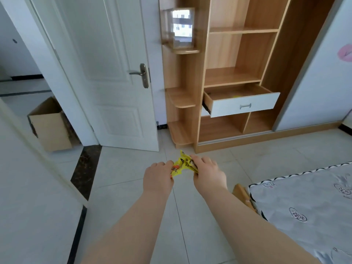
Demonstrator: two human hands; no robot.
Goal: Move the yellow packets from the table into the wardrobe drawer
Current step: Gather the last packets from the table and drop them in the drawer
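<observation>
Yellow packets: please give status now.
Left hand and right hand both shut on yellow packets. Drawer open ahead. Floor path clear.

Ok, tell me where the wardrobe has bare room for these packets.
The open drawer looks mostly bare; only a small yellow spot shows at its front. The shelf above it is bare too. Both the left hand and right hand grip yellow packets.
</observation>
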